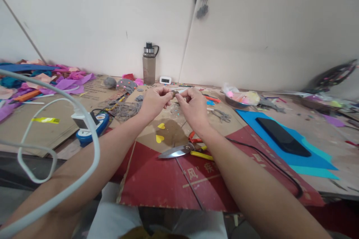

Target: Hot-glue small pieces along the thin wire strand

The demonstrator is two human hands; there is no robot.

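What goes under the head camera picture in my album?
Left hand and right hand pinch something tiny, with yellow hearts and scissors nearby.

Pale panels (260,41) behind cluttered worktable (322,134)

The left hand (157,101) and right hand (195,107) hide most of the small brownish piece (175,92) at centre. Toward eleven o'clock, digits (165,80) on the white plastic timer (160,80) are blurred. At five, the right forearm (246,168) covers one end of the slim yellow handle (201,155); at eight, the left edge crops the thick white cable (96,145).
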